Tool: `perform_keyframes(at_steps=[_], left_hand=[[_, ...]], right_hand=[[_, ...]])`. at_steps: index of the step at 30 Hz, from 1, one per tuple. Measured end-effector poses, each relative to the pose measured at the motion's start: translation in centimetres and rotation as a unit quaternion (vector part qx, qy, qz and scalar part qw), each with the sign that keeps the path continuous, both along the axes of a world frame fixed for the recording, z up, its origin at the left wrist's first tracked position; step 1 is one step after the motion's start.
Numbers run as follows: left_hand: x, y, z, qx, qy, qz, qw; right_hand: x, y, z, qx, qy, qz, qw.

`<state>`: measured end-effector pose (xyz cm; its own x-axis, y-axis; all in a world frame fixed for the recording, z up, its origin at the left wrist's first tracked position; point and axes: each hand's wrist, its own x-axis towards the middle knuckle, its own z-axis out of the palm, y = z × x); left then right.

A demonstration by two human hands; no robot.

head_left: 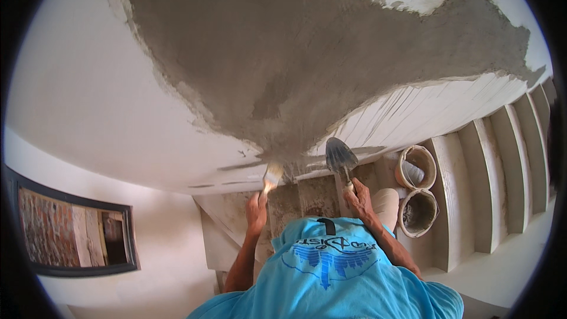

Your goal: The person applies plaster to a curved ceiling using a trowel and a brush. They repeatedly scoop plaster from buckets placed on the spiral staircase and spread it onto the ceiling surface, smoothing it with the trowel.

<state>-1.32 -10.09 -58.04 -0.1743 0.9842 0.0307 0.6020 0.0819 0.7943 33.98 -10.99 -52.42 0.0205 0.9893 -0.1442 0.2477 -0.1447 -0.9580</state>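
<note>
The left hand is closed around the handle of a flat paintbrush; the right hand grips a pointed trowel, its blade tipped away from the fingers. Ahead of both hands, a broad grey mortar patch spreads over the white wall, narrowing to a streaky tail near the brush. Whether the bristles touch it, I cannot tell.

The coat looks well advanced, judging by its wide, mostly even middle. What seems left is the finish: the borders are ragged, a darker, damp-looking blotch lies ahead of the left hand, and thin streaks mark the white surface beyond the trowel.

The brush has pale bristles, the trowel a dark, leaf-shaped metal blade. To the right of the right hand, two round, mortar-crusted buckets stand side by side: the farther bucket holds a grey rounded object, the nearer bucket has a dark interior. Past them climb smooth, sharp-edged stairs. Well left of the left hand, a dark window frame shows rough red brickwork.
</note>
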Motion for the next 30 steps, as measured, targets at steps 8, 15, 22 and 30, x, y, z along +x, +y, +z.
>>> perform_keyframes(at_steps=[8,15,22,30], left_hand=[[-9.9,-10.3,-14.0,-0.122,0.072,-0.003,0.990],[-11.9,-10.8,-18.0,-0.322,0.004,0.027,0.946],[-7.9,-4.5,-17.1,-0.337,0.028,-0.059,0.939],[-4.6,0.6,-16.5,-0.311,0.037,-0.151,0.938]], right_hand=[[-0.2,0.1,-0.7,0.027,0.052,-0.033,0.998],[2.4,-0.2,0.3,0.069,0.166,-0.157,0.971],[7.3,-2.9,4.1,0.076,0.131,-0.348,0.925],[13.0,-9.5,0.2,0.024,0.241,-0.550,0.799]])
